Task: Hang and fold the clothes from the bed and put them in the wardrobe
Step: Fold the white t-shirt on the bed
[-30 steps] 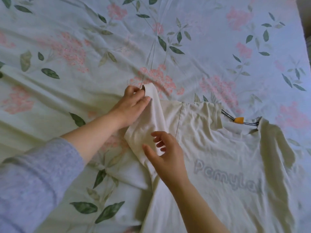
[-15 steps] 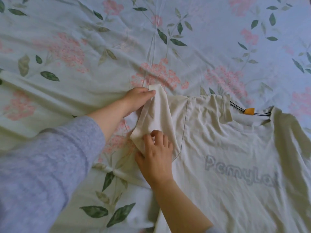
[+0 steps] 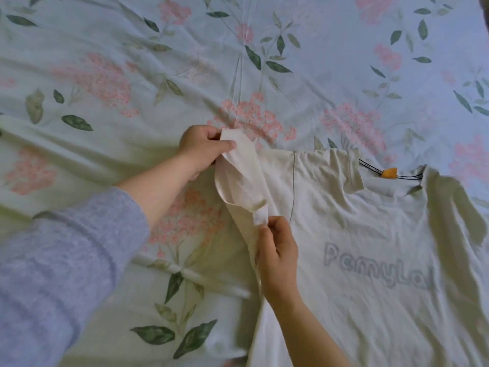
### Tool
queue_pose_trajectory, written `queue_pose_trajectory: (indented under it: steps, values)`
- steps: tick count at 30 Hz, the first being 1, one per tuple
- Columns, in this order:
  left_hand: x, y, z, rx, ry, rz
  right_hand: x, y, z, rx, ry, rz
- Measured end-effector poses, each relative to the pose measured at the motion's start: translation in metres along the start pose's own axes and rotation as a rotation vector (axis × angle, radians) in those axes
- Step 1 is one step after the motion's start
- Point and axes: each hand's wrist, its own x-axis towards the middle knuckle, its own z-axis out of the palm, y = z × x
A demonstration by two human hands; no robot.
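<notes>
Left hand (image 3: 202,151) pinches the far corner of the sleeve (image 3: 242,181), right hand (image 3: 277,256) the near corner; cream T-shirt (image 3: 370,221) looks light and limp, so I'd grip hems.

I count one cream T-shirt with grey letters (image 3: 370,229). It has one small orange tag (image 3: 388,172) at the neck. There is one pale bed sheet with pink flowers and green leaves (image 3: 105,62). I have two hands here: my left hand (image 3: 202,148) and my right hand (image 3: 277,256). One fuzzy purple sleeve (image 3: 66,260) too.
</notes>
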Motion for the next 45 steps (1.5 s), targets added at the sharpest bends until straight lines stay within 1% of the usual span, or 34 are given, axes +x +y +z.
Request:
queue_pose_trajectory:
  steps: [1, 3, 4, 6, 8, 10, 12, 14, 16, 21, 23, 26, 30, 34, 38, 41, 43, 45]
  values:
    - [-0.002, -0.002, -0.008, 0.031, 0.028, 0.047, -0.001, 0.000, 0.001, -0.031, -0.061, -0.028]
    - [-0.006, -0.011, -0.023, 0.131, 0.082, 0.085, -0.001, -0.003, 0.003, -0.199, -0.238, -0.112]
    - [-0.008, -0.018, -0.029, 0.208, 0.119, 0.067, 0.000, -0.005, 0.005, -0.319, -0.331, -0.131]
    - [-0.012, -0.034, -0.040, 0.306, 0.173, -0.042, 0.003, -0.008, 0.010, -0.580, -0.479, -0.145]
    - [-0.015, -0.043, -0.046, 0.256, 0.163, -0.125, 0.003, -0.010, 0.018, -0.724, -0.505, -0.193]
    - [-0.015, -0.045, -0.046, 0.225, 0.129, -0.133, -0.001, -0.010, 0.027, -0.763, -0.500, -0.322]
    - [-0.013, -0.042, -0.041, 0.182, 0.093, -0.140, -0.003, -0.007, 0.033, -0.869, -0.531, -0.455]
    - [-0.010, -0.040, -0.035, 0.073, 0.023, -0.192, -0.005, -0.004, 0.037, -1.007, -0.549, -0.486]
    - [-0.009, -0.038, -0.032, -0.027, -0.033, -0.256, -0.008, 0.000, 0.042, -1.047, -0.517, -0.471]
    - [-0.011, -0.037, -0.028, 0.007, -0.073, -0.294, -0.011, 0.002, 0.055, -0.968, -0.370, -0.448]
    - [-0.013, -0.037, -0.025, 0.016, -0.011, -0.289, -0.009, 0.000, 0.056, -0.904, -0.326, -0.423]
    - [-0.014, -0.035, -0.026, -0.045, 0.117, -0.236, -0.017, -0.006, 0.054, -0.721, -0.203, -0.393]
    - [-0.019, -0.025, -0.023, 0.053, 0.167, -0.077, -0.031, -0.009, 0.037, -0.487, -0.124, -0.166]
    - [-0.028, 0.001, -0.009, 0.163, 0.170, 0.101, -0.036, -0.016, 0.011, -0.332, -0.025, -0.092]
    - [-0.043, 0.030, 0.019, 0.255, 0.113, 0.241, -0.048, -0.025, -0.016, -0.218, 0.015, -0.053]
    - [-0.061, 0.052, 0.058, 0.243, 0.030, 0.307, -0.057, -0.029, -0.042, -0.159, 0.078, -0.034]
    - [-0.075, 0.064, 0.086, 0.225, -0.050, 0.314, -0.062, -0.029, -0.059, -0.117, 0.117, 0.004]
    - [-0.086, 0.072, 0.111, 0.147, -0.175, 0.244, -0.064, -0.026, -0.074, -0.080, 0.157, 0.050]
